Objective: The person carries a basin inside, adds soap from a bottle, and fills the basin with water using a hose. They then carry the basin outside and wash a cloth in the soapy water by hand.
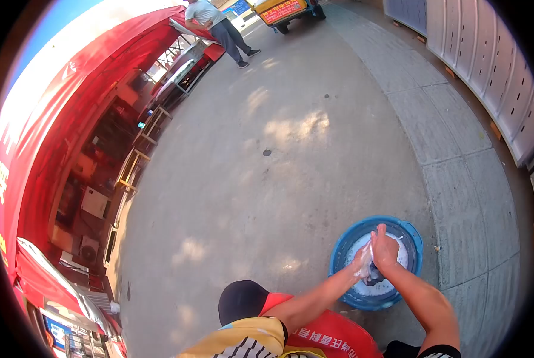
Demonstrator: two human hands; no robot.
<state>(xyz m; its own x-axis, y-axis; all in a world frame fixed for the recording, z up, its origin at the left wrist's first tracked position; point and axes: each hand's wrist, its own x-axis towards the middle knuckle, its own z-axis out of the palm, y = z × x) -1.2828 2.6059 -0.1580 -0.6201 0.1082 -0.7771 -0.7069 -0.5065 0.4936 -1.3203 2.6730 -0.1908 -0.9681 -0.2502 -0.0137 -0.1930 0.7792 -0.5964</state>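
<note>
A blue plastic basin (pixel 418 241) of white, sudsy water stands on the ground at the lower right. Over it, my left hand (pixel 361 262), streaked with foam, is closed and pressed against my right hand. My right hand (pixel 386 249) is closed too, with its thumb side up. A dark wet cloth (pixel 374 277) hangs below and between the two hands, bunched above the suds. The fingers partly cover it, so its full shape is hidden.
My knees and a red printed apron (pixel 332 337) are just left of the basin. Paving slabs (pixel 467 209) and white metal panels (pixel 488 59) run along the right. A red canopy (pixel 58 101) with benches lines the left. Farther off are a standing person (pixel 222 33) and a yellow cart (pixel 282 11).
</note>
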